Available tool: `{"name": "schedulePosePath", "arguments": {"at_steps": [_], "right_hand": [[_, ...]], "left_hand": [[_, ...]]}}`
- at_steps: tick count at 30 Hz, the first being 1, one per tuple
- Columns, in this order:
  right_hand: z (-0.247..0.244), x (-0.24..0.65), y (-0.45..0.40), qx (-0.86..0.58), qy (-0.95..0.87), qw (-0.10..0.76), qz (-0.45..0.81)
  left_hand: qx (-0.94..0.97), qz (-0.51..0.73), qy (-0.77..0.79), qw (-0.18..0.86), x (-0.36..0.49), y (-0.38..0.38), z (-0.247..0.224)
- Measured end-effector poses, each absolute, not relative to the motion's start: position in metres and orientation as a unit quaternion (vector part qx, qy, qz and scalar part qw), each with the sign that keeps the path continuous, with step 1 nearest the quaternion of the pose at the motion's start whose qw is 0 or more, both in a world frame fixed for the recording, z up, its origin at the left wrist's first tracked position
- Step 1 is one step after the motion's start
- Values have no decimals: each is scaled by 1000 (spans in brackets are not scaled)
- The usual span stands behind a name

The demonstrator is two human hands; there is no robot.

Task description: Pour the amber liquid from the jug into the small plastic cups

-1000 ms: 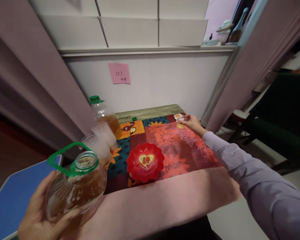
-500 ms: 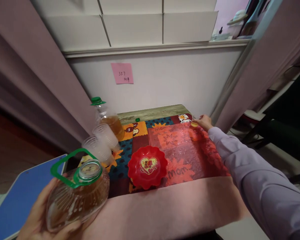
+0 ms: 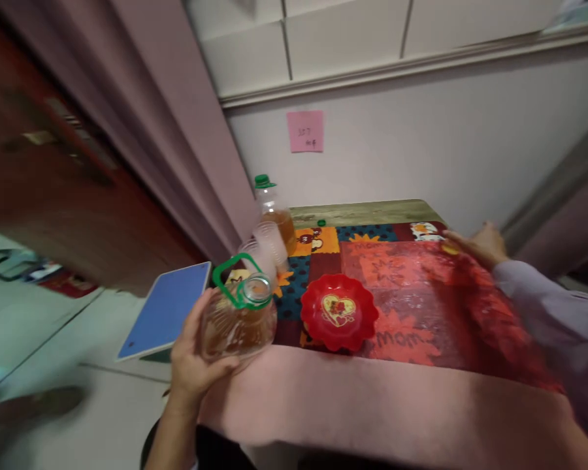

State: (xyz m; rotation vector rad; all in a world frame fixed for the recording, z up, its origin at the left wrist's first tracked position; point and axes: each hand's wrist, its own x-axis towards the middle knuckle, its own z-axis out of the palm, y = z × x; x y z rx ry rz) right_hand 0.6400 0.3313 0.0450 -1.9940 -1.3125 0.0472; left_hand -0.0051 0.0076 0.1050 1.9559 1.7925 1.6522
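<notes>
My left hand [image 3: 196, 365] is wrapped around a clear plastic jug [image 3: 240, 333] with a green handle and neck ring. Its mouth is uncapped and some brown liquid shows inside. At the table's far right, my right hand [image 3: 480, 245] has its fingers stretched out, next to a small clear cup [image 3: 449, 249] with yellowish liquid in its bottom. The cup's walls are hardly visible. Near the middle stands a red scalloped bowl [image 3: 340, 312] with a heart print. Stacked clear plastic cups [image 3: 270, 245] are behind the jug.
A second jug [image 3: 280, 228], green-capped with brown liquid, stands at the back left. A small green cap [image 3: 321, 223] lies near the back edge. A blue board [image 3: 169, 307] sits left of the table. A pink note [image 3: 306, 132] is on the wall behind.
The view has swung left, showing more door and floor. My right hand has let go of the cup and drawn slightly away from it. My left hand still holds the jug.
</notes>
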Motion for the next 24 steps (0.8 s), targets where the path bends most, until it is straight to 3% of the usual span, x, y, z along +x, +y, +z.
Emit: {"name": "schedulePosePath", "arguments": {"at_steps": [4,8,13,19,24], "right_hand": [[86,590,317,-760,-529,362,100],[126,495,275,-589,-652,436,195],[157,360,222,-383,-792,423,217],[182,239,216,-265,-907,300,134],[184,193,229,-270,-944,173,78]], "left_hand": [[628,553,546,34,-6,5,101],[610,596,519,57,-9,2,97],[593,609,522,67,-12,3,95],[594,605,527,59,-20,2,92],[587,606,533,61,-21,0,93]]}}
